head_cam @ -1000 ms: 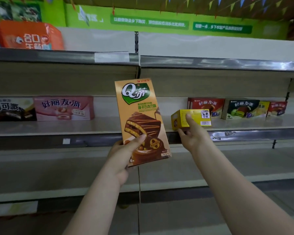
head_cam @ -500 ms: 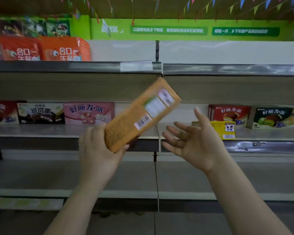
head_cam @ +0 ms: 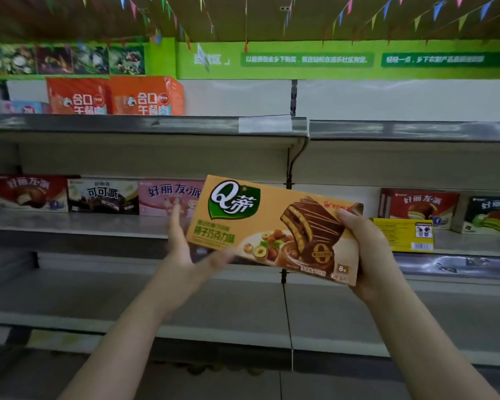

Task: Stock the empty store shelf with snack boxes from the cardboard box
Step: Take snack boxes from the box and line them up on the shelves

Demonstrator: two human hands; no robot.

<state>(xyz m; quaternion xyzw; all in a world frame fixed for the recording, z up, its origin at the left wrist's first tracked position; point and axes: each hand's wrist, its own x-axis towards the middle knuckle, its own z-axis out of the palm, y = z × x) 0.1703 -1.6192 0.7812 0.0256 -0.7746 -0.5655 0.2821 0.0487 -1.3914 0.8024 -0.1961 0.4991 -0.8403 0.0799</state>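
Head view shows an orange rectangular cardboard snack box [head_cam: 274, 229] printed with a chocolate cake, held lengthwise in front of the grey metal middle shelf [head_cam: 98, 223]; the right hand [head_cam: 370, 255] grips its right end, fingers wrapped behind and thumb on the front; the left hand [head_cam: 185, 249] sits at the box's lower left corner with fingers straight and spread, and whether it touches the box cannot be told through the blur; the step in hand looks like carrying the box to its place, and the next move calls for setting it in the gap between the pink snack box [head_cam: 168, 197] on the left and the small yellow box [head_cam: 404, 235] on the right, with its printed face to the front; a red snack box [head_cam: 419, 206] and a dark green snack box [head_cam: 491, 215] stand far right, the green one cut off by the frame; the cardboard supply box is out of view; the right fingers behind the box are hidden; small print on the packs is too soft to read.
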